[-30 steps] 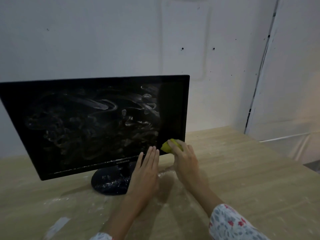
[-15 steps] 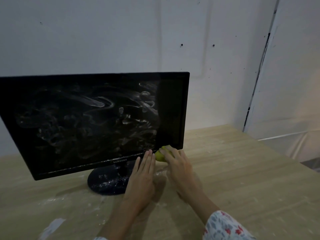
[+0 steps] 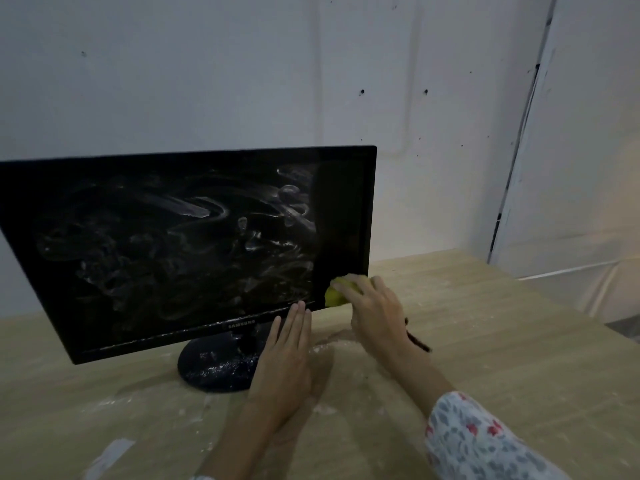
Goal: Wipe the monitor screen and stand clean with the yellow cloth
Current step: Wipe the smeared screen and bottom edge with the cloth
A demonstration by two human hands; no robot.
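Note:
A black monitor (image 3: 180,251) stands on a wooden table, its screen smeared with white streaks except for a dark strip along the right side. Its round black stand (image 3: 214,367) is speckled with white powder. My right hand (image 3: 375,310) grips a bunched yellow cloth (image 3: 337,294) and presses it against the screen's lower right corner. My left hand (image 3: 287,355) lies with straight fingers, its fingertips touching the monitor's bottom bezel just right of the logo, partly covering the stand.
The wooden table (image 3: 502,358) carries white powder smudges around the stand and near the front left. A white wall rises behind the monitor, and a door frame (image 3: 519,150) stands at the right. The table's right edge falls off near the frame's right side.
My right hand with the cloth slid left along the bottom bezel toward the left hand, then back right to the screen's lower right corner. My left hand stayed on the bezel.

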